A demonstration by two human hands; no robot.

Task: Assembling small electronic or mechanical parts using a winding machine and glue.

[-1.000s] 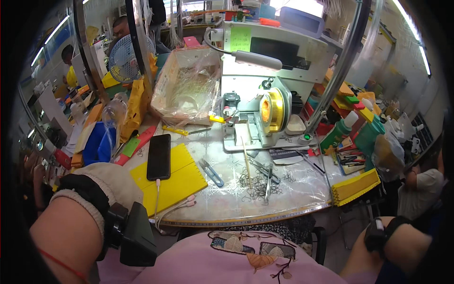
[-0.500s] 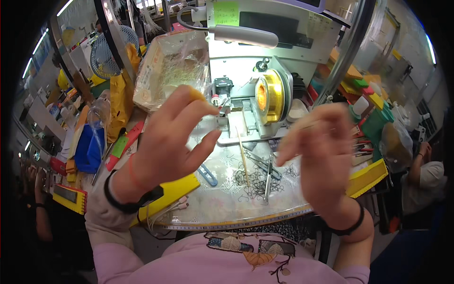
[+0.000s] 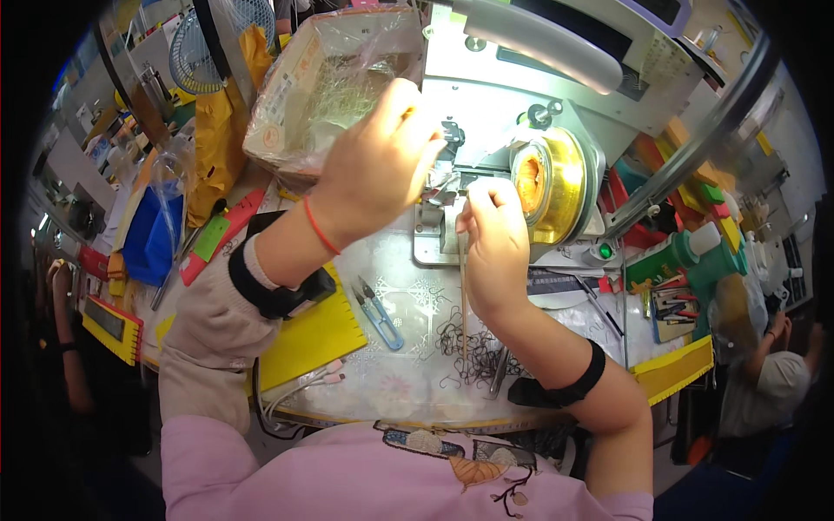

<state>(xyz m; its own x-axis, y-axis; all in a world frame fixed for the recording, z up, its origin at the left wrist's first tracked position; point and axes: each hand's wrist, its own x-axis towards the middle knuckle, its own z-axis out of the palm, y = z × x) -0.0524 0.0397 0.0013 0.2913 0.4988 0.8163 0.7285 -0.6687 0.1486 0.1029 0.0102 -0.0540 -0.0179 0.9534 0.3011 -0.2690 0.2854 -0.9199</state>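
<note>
Both our hands work at the small grey machine point(image 3: 452, 187) in the upper middle of the frame.

Our left hand point(image 3: 378, 161) reaches over its top, fingers curled against the metal parts, though we cannot tell what they pinch; our right hand point(image 3: 495, 234) is clenched around a thin pale strip point(image 3: 463, 286) that hangs down toward a heap of dark wire loops point(image 3: 465, 343) on the glass table point(image 3: 408, 382). Just right of the machine sits a yellow spool point(image 3: 552, 182). Behind our left hand, upper left, a cardboard box wrapped in clear plastic point(image 3: 326, 82) blocks the view beyond. Below our left forearm lie a yellow pad point(image 3: 308, 339) and blue snips point(image 3: 380, 313); a green bottle with a white cap point(image 3: 682, 256) stands at right.
</note>
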